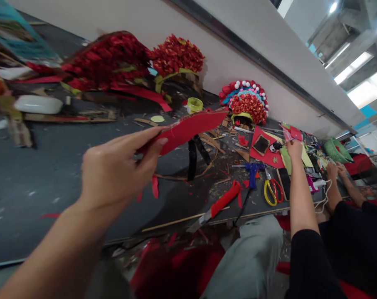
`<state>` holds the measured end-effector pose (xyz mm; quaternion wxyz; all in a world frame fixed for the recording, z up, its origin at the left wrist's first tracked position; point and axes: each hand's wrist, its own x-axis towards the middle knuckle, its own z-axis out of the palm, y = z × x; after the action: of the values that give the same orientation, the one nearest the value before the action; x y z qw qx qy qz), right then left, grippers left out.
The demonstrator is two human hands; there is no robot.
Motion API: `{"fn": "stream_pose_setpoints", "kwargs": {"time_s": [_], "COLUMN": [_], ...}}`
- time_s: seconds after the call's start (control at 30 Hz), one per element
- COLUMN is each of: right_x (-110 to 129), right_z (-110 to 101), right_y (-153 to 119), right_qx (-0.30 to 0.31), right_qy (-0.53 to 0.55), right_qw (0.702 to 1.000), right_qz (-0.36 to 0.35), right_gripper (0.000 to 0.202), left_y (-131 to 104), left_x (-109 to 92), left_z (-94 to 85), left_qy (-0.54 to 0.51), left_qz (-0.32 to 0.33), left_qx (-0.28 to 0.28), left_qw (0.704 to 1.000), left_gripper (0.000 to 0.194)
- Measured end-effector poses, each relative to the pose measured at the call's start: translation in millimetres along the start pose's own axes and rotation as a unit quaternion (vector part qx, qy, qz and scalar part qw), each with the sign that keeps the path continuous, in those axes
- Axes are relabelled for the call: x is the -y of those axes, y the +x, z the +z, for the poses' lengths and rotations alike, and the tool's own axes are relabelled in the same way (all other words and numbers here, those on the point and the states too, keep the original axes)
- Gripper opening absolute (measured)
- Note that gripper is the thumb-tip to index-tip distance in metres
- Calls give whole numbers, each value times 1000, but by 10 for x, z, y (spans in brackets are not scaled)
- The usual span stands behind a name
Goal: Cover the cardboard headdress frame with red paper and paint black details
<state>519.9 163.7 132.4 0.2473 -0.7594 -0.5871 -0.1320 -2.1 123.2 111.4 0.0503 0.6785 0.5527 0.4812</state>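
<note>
My left hand pinches one end of a curved red strip, between thumb and fingers. The strip has a brown cardboard-like edge and is held above the dark table. Far to the right, my right hand reaches out over the table with its fingers closed. Something thin shows at its fingertips, too small to make out. Beside that hand are a small dark jar and red sheets, one with a dark square pad on it.
Red petal-covered headdresses stand along the wall. Scissors, a blue glue gun, a red-handled cutter, a phone and cardboard scraps lie on the table. Another person's hands work at the far right.
</note>
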Motion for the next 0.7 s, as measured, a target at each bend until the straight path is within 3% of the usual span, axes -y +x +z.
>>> {"fn": "stream_pose_setpoints", "kwargs": {"time_s": [0.17,0.3,0.47,0.7], "right_x": [312,670,1237,1852], "right_z": [-385,-581,-559,-298], "right_y": [-61,-228,-556,-1107], "right_qx": [-62,-122,-132,-53], "right_qy": [-12,204,487,613], "right_qw": [990,955,844,773], "right_qz": [129,176,180,155], "right_gripper": [21,30,46,47], "left_y": [8,11,20,15], "left_x": [-14,-10,10,19], "left_z": [-23,-23,9,28], "left_qy": [-12,-16,-15,-13], "left_qz": [-13,0,20,16], "left_qx": [35,30,15,6], "left_qw": [999,999,1000,1000], "left_gripper": [48,50,49,47]}}
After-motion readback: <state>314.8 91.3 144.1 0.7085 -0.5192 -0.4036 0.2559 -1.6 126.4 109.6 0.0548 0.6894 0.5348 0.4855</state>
